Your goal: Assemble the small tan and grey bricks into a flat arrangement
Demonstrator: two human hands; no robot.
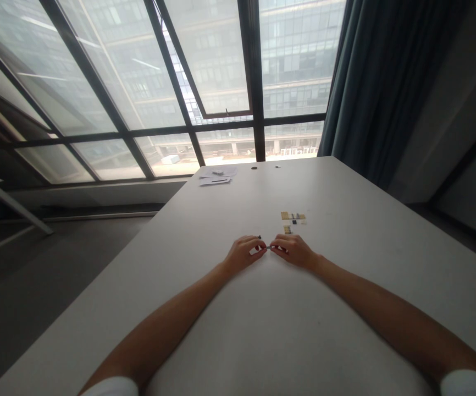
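Both my arms stretch out over a white table (345, 286). My left hand (244, 253) and my right hand (293, 250) meet at the fingertips, each pinched on a tiny dark piece (268, 248) held between them; it is too small to name. Just beyond my right hand lie several small yellow and dark pieces (292, 218) in a loose cluster on the tabletop. One tiny dark bit (259, 236) sits by my left hand's knuckles.
A few white papers (217, 176) lie at the table's far left end, near two small holes (265, 166) in the top. Behind stand large windows (221, 82) and a dark curtain (386, 82). The floor drops away to the left.
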